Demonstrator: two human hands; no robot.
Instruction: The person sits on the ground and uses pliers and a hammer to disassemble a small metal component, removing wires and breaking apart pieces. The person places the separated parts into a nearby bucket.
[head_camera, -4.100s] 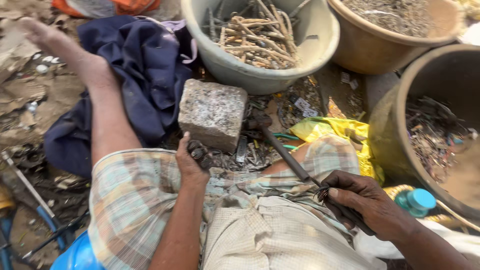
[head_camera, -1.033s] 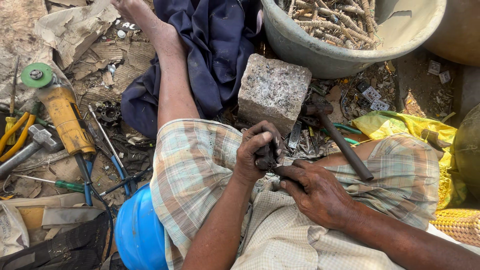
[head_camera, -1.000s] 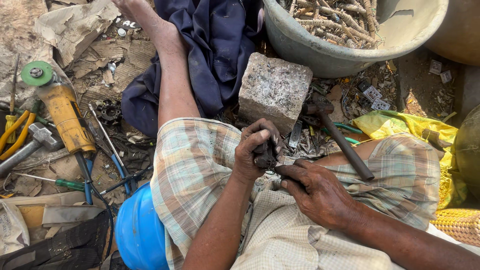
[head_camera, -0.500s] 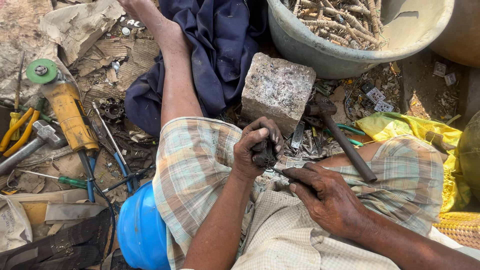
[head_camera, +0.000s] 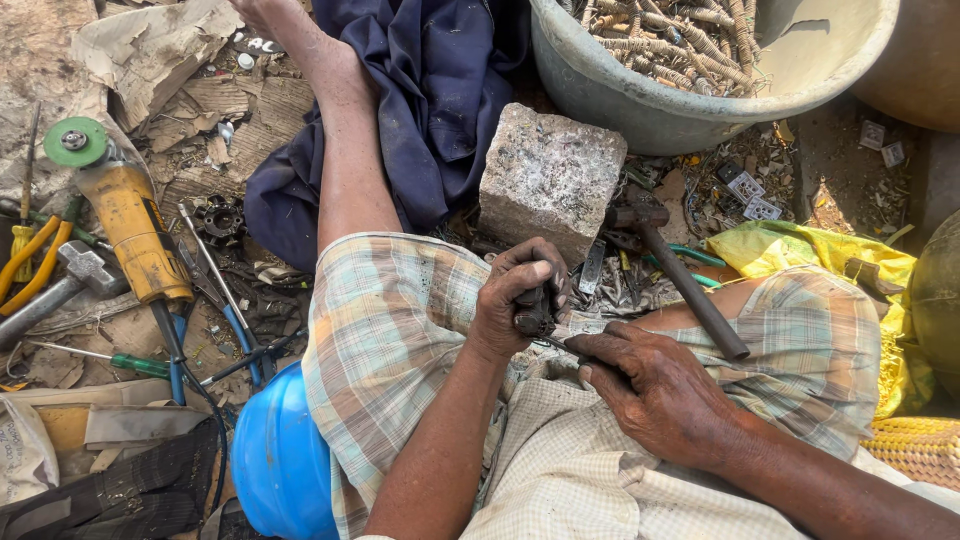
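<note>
My left hand is closed around a small dark metal part just above my lap. My right hand is right beside it, pinching a thin dark tool whose tip meets the part. A hammer with a black handle lies across my right thigh, its head by a grey stone block. Nobody holds the hammer. I sit on the ground in checked shorts, with my left leg stretched out.
A grey basin of stripped wire coils stands behind the block. A navy cloth lies under my leg. At the left are a yellow angle grinder, a second hammer, a green screwdriver and a blue helmet. A yellow bag lies at the right.
My right hand has let go of the hammer, which now rests on my thigh, and come over to the part in my left hand. Over the last second both hands barely move.
</note>
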